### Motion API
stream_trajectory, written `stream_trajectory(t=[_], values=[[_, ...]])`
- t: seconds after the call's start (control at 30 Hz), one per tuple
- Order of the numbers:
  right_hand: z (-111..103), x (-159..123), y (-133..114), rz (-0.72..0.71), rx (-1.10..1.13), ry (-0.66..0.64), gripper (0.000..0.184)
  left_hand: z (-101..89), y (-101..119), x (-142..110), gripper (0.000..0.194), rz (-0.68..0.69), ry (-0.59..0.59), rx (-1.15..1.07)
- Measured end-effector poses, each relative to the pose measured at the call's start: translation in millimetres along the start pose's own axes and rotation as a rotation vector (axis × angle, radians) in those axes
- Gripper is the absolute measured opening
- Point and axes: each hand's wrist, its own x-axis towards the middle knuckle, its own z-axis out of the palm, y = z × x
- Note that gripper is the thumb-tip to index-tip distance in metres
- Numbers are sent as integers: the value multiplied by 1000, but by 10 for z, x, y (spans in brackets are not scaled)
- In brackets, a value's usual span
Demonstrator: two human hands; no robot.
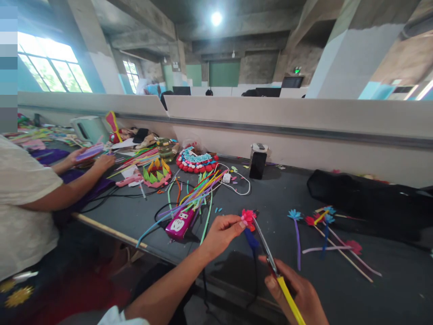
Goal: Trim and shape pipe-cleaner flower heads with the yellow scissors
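Scissors [267, 250] (yellow-handled) at red flower [248, 217]

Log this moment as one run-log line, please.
left hand: pinches red pipe-cleaner flower | right hand: holds yellow-handled scissors, blades at flower | co-worker's hands at left

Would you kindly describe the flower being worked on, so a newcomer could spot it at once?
Start at the dark worktable and find the nearest pair of hands. The left hand pinches a red-pink flower beside scissors in the right hand. Unlike the blue flowers lying flat nearby, it is held up.
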Motion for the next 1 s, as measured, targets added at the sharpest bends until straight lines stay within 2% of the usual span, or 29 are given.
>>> stream_trajectory(t=[0.1,0.23,0.33,0.43,0.67,0.73,0.8,0.9,1.0], values=[[3,-35,-81,144,183,-78,42,-7,-3,1,45,-3,-22,-18],[57,-121,-175,411,622,-164,59,-13,-7,0,42,7,-26,-16],[94,-147,-182,503,897,-221,64,-11,-11,1,41,3,-29,-39],[77,-125,-184,551,992,-281,66,-8,-13,2,42,-4,-23,-61],[33,-87,-216,614,1072,-326,67,-15,-20,3,42,-5,-13,-54],[66,-95,-202,584,1061,-319,67,-14,-19,6,41,-8,-11,-67],[96,-102,-184,523,952,-279,69,-9,-14,12,42,-23,-4,-93],[95,-103,-143,397,633,-200,68,-5,4,20,41,-62,24,-148],[39,-95,-62,276,321,-127,57,-15,14,24,39,-65,39,-195]])
